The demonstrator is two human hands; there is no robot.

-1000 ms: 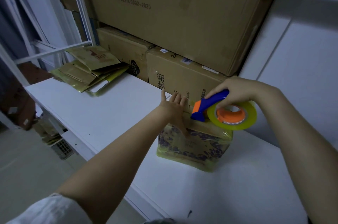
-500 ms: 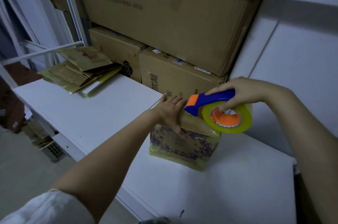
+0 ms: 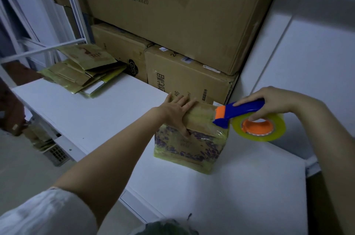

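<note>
Cartons (image 3: 188,81) stack just behind parcel (image 3: 190,144); flattened boxes (image 3: 82,69) lie left.

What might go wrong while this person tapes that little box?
The orange cutter end of the tape dispenser sits on the box top, pointing at the left hand pressed flat there; pushed that way, it might nick the fingers. A hard tug by the right hand might slide the box on the smooth table.

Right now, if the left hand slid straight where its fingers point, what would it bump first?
Probably the cardboard carton just behind the small box that the left hand presses on, though the gap between them is hard to judge.
</note>
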